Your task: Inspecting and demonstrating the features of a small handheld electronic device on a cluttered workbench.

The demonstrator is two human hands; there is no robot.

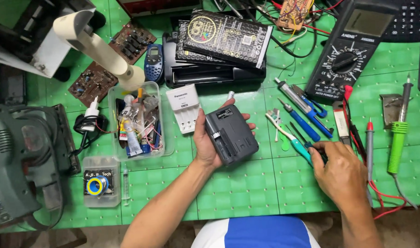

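My left hand [205, 140] holds a dark grey box-shaped charger [231, 134] just above the green cutting mat [246, 193], its underside with slots and a label facing up. My right hand [341, 172] rests on the mat at the right, fingers closing around the dark handle of a small tool [321, 156] beside a teal-handled toothbrush [290, 136]. Blue-handled screwdrivers [304, 121] lie just beyond its fingertips.
A white battery charger [184, 108] and a clear plastic tub of tubes and small parts [139, 121] lie left of the charger. A multimeter [347, 50], red probes [369, 138], a green soldering iron [397, 138], circuit boards [93, 82] and a solder-wire box [100, 181] crowd the mat.
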